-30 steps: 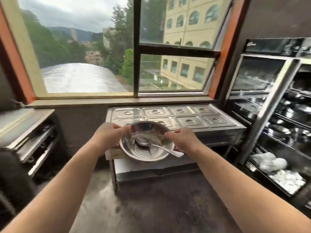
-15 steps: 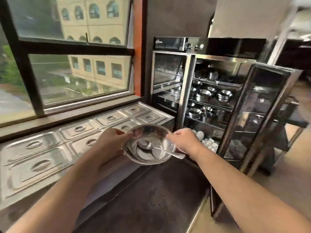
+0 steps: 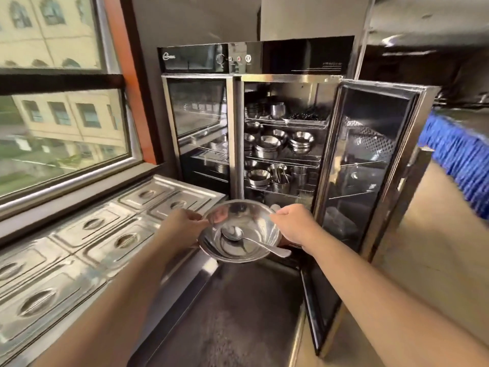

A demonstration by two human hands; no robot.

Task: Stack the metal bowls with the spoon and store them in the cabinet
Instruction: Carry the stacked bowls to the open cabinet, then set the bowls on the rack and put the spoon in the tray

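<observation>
I hold a stack of metal bowls (image 3: 247,221) in front of me with both hands. My left hand (image 3: 180,229) grips the left rim and my right hand (image 3: 296,226) grips the right rim. A metal spoon (image 3: 238,235) lies inside the top bowl, its handle sticking out over the front right rim. Straight ahead stands the steel cabinet (image 3: 235,133) with its right door (image 3: 370,160) swung open. Its wire shelves (image 3: 283,158) carry several stacks of metal bowls and cups.
A steel counter with lidded food pans (image 3: 79,247) runs along the left under a window (image 3: 60,123). The cabinet's left glass door (image 3: 198,112) is closed. Blue crates (image 3: 457,154) stand at the far right. Dark floor (image 3: 238,313) lies below my arms.
My view has swung right from the window and counter to face the cabinet, which is now closer. Both hands kept hold of the bowls with the spoon inside.
</observation>
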